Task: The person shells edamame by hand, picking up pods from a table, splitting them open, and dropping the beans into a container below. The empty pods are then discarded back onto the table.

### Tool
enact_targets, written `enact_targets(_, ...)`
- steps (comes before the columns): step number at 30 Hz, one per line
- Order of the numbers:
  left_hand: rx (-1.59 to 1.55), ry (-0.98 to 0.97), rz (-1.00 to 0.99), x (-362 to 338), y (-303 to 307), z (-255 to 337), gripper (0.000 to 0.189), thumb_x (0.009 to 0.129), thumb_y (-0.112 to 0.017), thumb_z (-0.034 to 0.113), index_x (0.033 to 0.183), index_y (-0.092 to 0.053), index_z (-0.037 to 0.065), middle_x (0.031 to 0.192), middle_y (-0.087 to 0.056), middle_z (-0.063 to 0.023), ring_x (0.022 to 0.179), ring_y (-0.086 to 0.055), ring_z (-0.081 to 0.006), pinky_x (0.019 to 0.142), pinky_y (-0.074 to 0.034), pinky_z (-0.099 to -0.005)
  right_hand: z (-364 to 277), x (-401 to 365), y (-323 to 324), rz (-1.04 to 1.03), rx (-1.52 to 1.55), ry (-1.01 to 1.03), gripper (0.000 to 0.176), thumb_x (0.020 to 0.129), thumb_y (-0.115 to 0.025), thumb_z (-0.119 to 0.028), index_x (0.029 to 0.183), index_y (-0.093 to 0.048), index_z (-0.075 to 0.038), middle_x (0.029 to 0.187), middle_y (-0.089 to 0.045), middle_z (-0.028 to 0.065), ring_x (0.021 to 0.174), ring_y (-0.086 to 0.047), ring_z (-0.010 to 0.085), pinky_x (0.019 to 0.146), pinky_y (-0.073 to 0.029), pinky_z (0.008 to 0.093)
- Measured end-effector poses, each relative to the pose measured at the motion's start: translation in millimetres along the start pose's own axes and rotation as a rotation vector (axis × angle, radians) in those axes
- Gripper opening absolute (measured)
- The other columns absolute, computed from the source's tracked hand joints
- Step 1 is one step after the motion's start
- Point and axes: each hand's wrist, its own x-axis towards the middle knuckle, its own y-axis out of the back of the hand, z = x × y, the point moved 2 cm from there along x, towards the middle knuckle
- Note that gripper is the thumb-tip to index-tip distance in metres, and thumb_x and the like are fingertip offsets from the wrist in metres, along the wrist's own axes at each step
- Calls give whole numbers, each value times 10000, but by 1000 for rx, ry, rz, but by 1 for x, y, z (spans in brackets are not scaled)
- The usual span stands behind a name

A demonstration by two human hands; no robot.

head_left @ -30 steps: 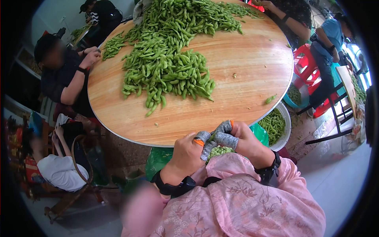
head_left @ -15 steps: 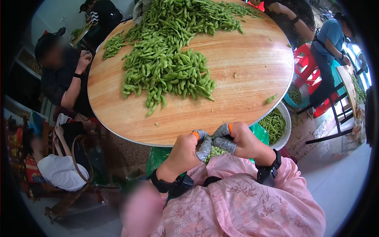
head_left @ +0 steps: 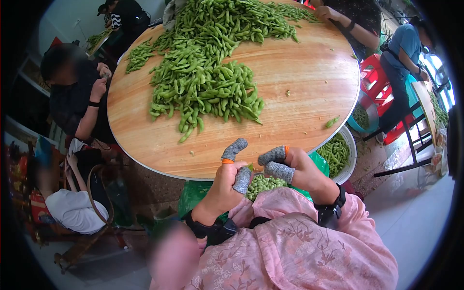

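Grey finger sleeves with orange bands cover the thumb and index finger of both hands. My left hand [head_left: 226, 181] is at the table's near edge, index finger raised and thumb bent in. A small green part of a soybean pod [head_left: 250, 167] shows at that thumb's tip; the rest is hidden. A short gap to the right, my right hand [head_left: 303, 170] has thumb and index finger curled close together; whatever they hold, if anything, is hidden. Below both hands lie shelled green beans [head_left: 263, 186] over my lap. A large pile of soybean pods [head_left: 208, 89] covers part of the round table [head_left: 290, 116].
One loose pod [head_left: 332, 121] lies at the table's right. A white basket of pods [head_left: 353, 162] stands by the right edge, with green plastic [head_left: 319, 164] beside it. People sit at the left and far right. Red stools [head_left: 372, 72] and a basin [head_left: 369, 118] stand to the right.
My hands were together at the fingertips and have moved apart. The left index finger has lifted away from the thumb. More of the shelled beans shows below.
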Motion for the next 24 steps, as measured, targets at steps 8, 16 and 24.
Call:
enact_targets(8,110,-36,-86,-2,-13,-4,510,678,-495,-25,1171,-369,-12,651,-535,-111,483,-475,-171,473,-379,-280,5,5,-2,-125,-338,80,137,782,-588,-90,720,-558,29,649,-579,7,579,-446,70,525,-388,249)
enact_targets(16,372,-103,-122,-1,0,8,571,687,-477,-59,1233,-317,-8,849,-574,-132,758,-562,-209,697,-430,-269,10,11,8,38,-137,72,167,787,-596,-126,727,-574,29,635,-568,12,577,-497,84,537,-405,238)
enact_targets(24,638,-221,-116,2,1,14,218,720,-517,-4,938,-535,-15,840,-574,-189,771,-563,-341,660,-450,-356,-1,10,18,-12,3,-110,212,780,-618,-219,837,-590,-17,679,-587,16,531,-469,26,467,-330,158)
